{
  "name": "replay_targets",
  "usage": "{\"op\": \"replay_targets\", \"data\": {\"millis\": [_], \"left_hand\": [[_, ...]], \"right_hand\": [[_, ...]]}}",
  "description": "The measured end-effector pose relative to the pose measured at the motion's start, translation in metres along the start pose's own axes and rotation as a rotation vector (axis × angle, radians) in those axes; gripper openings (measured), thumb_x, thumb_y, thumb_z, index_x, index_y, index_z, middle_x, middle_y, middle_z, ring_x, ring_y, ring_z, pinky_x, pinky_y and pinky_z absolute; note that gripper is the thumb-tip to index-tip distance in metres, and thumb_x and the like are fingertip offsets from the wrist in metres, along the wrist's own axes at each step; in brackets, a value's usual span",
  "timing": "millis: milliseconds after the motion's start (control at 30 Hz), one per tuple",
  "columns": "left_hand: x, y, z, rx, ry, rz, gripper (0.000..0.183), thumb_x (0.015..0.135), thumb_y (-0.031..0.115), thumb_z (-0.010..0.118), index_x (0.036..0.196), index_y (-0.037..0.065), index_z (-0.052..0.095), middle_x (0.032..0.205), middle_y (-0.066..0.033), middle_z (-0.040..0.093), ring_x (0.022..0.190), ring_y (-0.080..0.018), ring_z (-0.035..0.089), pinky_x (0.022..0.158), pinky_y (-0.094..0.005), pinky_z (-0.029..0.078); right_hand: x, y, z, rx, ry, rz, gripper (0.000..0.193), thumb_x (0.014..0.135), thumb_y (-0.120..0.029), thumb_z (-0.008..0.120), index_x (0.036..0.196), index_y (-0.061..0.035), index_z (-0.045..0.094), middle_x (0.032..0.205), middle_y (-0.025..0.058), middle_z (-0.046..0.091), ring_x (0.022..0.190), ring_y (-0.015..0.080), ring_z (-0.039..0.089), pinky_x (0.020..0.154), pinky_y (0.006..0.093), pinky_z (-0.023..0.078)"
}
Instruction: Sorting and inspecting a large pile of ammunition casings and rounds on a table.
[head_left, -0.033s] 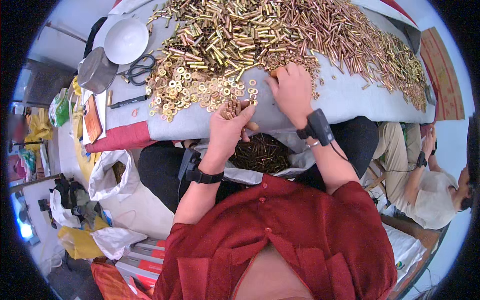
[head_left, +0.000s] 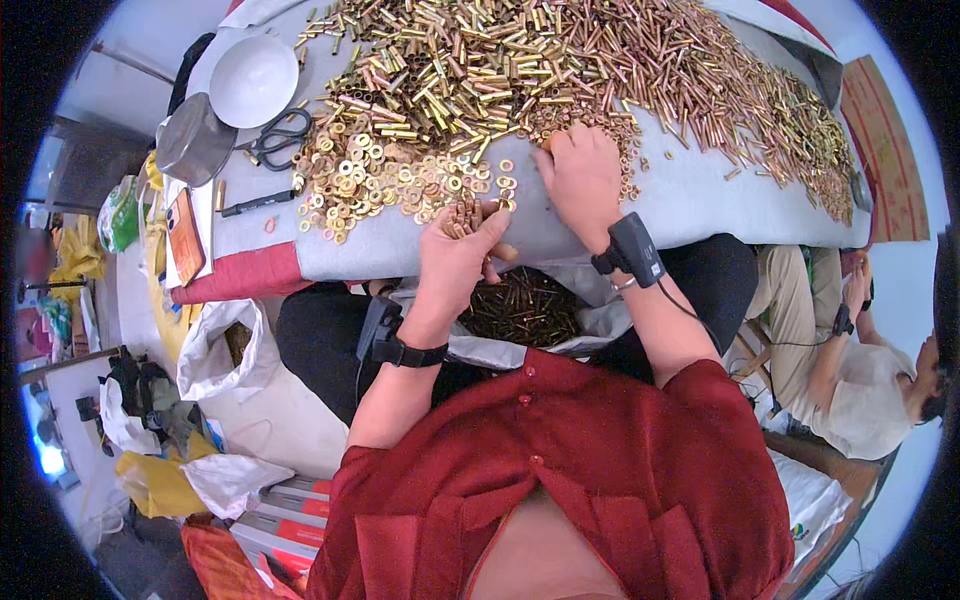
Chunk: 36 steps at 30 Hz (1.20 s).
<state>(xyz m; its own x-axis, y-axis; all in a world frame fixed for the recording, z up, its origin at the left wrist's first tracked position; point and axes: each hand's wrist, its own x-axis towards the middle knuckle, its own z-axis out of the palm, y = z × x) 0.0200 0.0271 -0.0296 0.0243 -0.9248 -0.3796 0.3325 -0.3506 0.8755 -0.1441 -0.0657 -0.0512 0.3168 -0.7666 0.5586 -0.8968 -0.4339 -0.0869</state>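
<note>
My left hand (head_left: 452, 258) is closed around a small bunch of brass-coloured metal tubes (head_left: 462, 218), held upright at the table's near edge. Beside its fingertips lie a few flat washers (head_left: 507, 181). To the right, my right hand (head_left: 585, 185) reaches onto a pile of small metal rings (head_left: 628, 140); its fingers curl down into the pile, and what they pinch is hidden. A wide heap of loose brass-coloured tubes (head_left: 500, 75) spreads behind both hands. Left of my left hand is a heap of flat washers (head_left: 375, 180).
Scissors (head_left: 282, 138), a black marker (head_left: 258, 203), a white bowl (head_left: 253, 82), a metal pot (head_left: 196, 140) and a phone (head_left: 184, 240) are at the left. Below the table edge, an open sack (head_left: 600, 325) holds darker metal pieces. Another person (head_left: 870, 390) sits at the right.
</note>
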Motion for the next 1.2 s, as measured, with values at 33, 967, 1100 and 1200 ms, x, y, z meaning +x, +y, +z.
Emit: {"op": "replay_targets", "data": {"millis": [33,967,1100,1200], "left_hand": [[0.001,0.001,0.001,-0.001,0.002,0.002,0.025,0.082,0.013,0.068,0.100,-0.002,0.057,0.075,-0.0063,0.062,0.054,-0.0111,0.061,0.037,-0.0194,0.043],[0.009,-0.026,0.001,0.458,0.004,0.464,0.014,0.081,0.009,0.068,0.091,0.004,0.059,0.068,0.0019,0.058,0.055,-0.0048,0.053,0.044,-0.0204,0.042],[0.007,-0.021,0.006,0.439,0.002,0.478,0.014,0.081,0.009,0.068,0.089,0.003,0.059,0.068,-0.0005,0.059,0.054,-0.0057,0.053,0.045,-0.0224,0.042],[0.002,-0.008,0.012,0.226,-0.041,0.222,0.014,0.081,0.009,0.068,0.089,0.001,0.058,0.069,-0.0026,0.060,0.053,-0.0068,0.054,0.043,-0.0227,0.043]], "right_hand": [[0.002,0.002,0.003,0.001,0.001,-0.002,0.019,0.072,-0.025,0.070,0.075,-0.0094,0.059,0.079,0.0084,0.052,0.079,0.0267,0.053,0.067,0.0395,0.041],[-0.025,-0.027,-0.056,0.904,-0.302,0.302,0.014,0.083,-0.013,0.065,0.094,-0.0042,0.066,0.078,0.0115,0.062,0.070,0.0199,0.060,0.062,0.0304,0.046],[-0.018,-0.022,-0.058,0.795,-0.360,0.270,0.016,0.083,-0.017,0.065,0.092,-0.0038,0.067,0.076,0.0118,0.061,0.069,0.0205,0.059,0.059,0.0321,0.044],[-0.013,-0.018,-0.057,0.363,-0.399,0.067,0.018,0.090,-0.016,0.058,0.100,-0.0028,0.066,0.081,0.0053,0.063,0.072,0.0101,0.055,0.062,0.0248,0.043]]}}
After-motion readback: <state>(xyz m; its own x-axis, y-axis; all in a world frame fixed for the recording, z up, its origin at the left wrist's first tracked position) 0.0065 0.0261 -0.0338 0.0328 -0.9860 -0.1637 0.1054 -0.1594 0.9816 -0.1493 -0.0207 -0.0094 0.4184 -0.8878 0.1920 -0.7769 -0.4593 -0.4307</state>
